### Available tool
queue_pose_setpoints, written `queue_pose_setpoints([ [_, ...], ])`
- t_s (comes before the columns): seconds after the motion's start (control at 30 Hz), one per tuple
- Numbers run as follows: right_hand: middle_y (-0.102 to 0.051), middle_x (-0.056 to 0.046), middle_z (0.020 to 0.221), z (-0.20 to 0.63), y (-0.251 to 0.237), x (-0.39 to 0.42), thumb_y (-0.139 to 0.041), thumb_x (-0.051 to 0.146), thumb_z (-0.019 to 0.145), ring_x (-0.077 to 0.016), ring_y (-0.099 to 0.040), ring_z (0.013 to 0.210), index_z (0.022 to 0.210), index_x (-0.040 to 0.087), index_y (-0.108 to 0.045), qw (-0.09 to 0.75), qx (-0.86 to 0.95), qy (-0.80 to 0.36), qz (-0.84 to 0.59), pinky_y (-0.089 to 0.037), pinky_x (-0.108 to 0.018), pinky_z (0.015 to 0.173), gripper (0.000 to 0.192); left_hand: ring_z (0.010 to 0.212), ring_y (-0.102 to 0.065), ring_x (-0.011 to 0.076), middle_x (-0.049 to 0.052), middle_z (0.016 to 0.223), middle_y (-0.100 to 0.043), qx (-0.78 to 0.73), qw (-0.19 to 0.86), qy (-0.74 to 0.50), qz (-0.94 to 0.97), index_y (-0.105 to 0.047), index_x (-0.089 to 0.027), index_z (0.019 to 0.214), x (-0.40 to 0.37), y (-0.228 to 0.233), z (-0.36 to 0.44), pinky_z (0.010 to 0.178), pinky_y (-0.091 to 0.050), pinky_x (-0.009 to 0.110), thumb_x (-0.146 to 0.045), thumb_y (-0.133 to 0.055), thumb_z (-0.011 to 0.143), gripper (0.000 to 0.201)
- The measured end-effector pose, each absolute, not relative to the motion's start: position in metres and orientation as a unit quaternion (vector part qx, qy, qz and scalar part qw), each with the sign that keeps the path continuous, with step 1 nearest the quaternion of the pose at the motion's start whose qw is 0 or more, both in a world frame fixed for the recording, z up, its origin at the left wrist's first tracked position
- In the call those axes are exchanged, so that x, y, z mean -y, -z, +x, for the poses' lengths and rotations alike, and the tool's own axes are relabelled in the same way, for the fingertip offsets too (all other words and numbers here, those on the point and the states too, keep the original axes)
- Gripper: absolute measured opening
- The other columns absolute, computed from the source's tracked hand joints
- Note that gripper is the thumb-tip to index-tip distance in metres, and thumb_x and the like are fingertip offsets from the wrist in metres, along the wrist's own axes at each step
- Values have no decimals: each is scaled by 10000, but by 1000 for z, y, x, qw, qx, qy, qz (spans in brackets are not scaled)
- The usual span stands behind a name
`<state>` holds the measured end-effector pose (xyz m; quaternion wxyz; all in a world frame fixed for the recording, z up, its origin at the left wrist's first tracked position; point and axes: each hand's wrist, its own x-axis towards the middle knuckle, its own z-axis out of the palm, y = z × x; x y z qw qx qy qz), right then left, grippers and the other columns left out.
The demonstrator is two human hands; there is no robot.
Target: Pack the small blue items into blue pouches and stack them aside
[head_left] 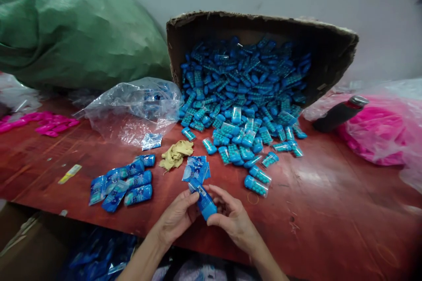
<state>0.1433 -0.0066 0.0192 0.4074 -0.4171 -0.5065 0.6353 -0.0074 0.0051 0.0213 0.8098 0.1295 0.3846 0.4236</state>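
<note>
At the far left a big green sack [66, 30] leans against the wall, and below it pink pieces [49, 124] lie on the red surface [329, 210]. A yellow strip [70, 174] lies nearer the front edge. Next comes a row of filled blue packets [123, 182], lying side by side and overlapping. Behind them sits a crumpled clear plastic bag [133, 107] with a few blue items inside, and just right of that a wadded yellow cloth [176, 154].

Your left hand [176, 217] and right hand [231, 219] meet at the near edge of the surface. Between them you hold a blue container [205, 202], tilted, with its upper end inside a blue wrapper. The fingers [189, 199] of your left hand are closed on its upper end, and the fingers of your right hand curl round its lower end. Just behind it, a small stack of flat blue wrappers [196, 169] lies on the surface.

Farther right, a cardboard box [329, 48] lies tipped on its side, and a heap of blue containers [244, 92] spills out of it toward you. A dark bottle [339, 114] lies beside the box, touching a clear bag of pink items [379, 134] at the far right.
</note>
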Motion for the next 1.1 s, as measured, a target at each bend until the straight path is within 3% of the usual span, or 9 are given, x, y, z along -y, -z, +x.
queue_pose_setpoints([
  [0.1, -528, 44, 679, 141, -17, 7, -637, 243, 711, -106, -475, 607, 1189, 247, -478, 432, 483, -614, -450, -419, -219, 598, 504, 725, -618, 135, 37, 788, -694, -374, 798, -463, 95, -668, -147, 780, -2, -20, 2, 728, -445, 236, -198, -624, 701, 103],
  [0.27, -519, 51, 647, 146, -11, 7, -648, 301, 712, -100, -467, 581, 1208, 231, -471, 407, 559, -548, -471, -420, -207, 584, 531, 728, -615, 118, 32, 782, -695, -355, 808, -465, 70, -671, -146, 799, 3, -18, 6, 717, -451, 213, -167, -597, 724, 107],
  [0.37, -570, 31, 699, 149, -10, 5, -661, 353, 698, -113, -490, 580, 1240, 269, -453, 384, 629, -496, -458, -441, -215, 579, 586, 774, -620, 143, 58, 818, -695, -339, 828, -440, 77, -666, -129, 861, 2, -15, 0, 726, -458, 235, -149, -593, 722, 157],
  [0.53, -634, -27, 820, 148, -13, 5, -650, 416, 690, -165, -553, 661, 1265, 277, -433, 388, 692, -431, -430, -467, -272, 665, 630, 658, -624, 144, 29, 712, -692, -338, 831, -439, 59, -674, -150, 744, 1, -10, -6, 611, -472, 234, -165, -675, 640, 105],
  [0.77, -519, 70, 581, 143, -14, 7, -671, 380, 675, -90, -439, 515, 1204, 274, -505, 396, 579, -554, -449, -424, -192, 533, 564, 728, -627, 145, 32, 772, -702, -356, 809, -466, 50, -678, -154, 759, 10, -10, 6, 687, -486, 235, -208, -699, 620, 150],
  [0.97, -487, 75, 557, 139, -9, 8, -684, 342, 661, -65, -389, 454, 1156, 234, -548, 405, 504, -619, -446, -392, -176, 474, 524, 688, -619, 117, 44, 738, -696, -380, 767, -517, 21, -671, -120, 754, 18, -10, 22, 631, -485, 184, -244, -652, 680, 145],
  [1.1, -534, 65, 623, 143, -7, 6, -652, 291, 694, -81, -450, 518, 1223, 245, -472, 373, 550, -609, -433, -415, -194, 537, 561, 747, -636, 153, 59, 784, -700, -408, 740, -535, -1, -655, -134, 812, 13, -17, 16, 708, -504, 259, -227, -575, 748, 139],
])
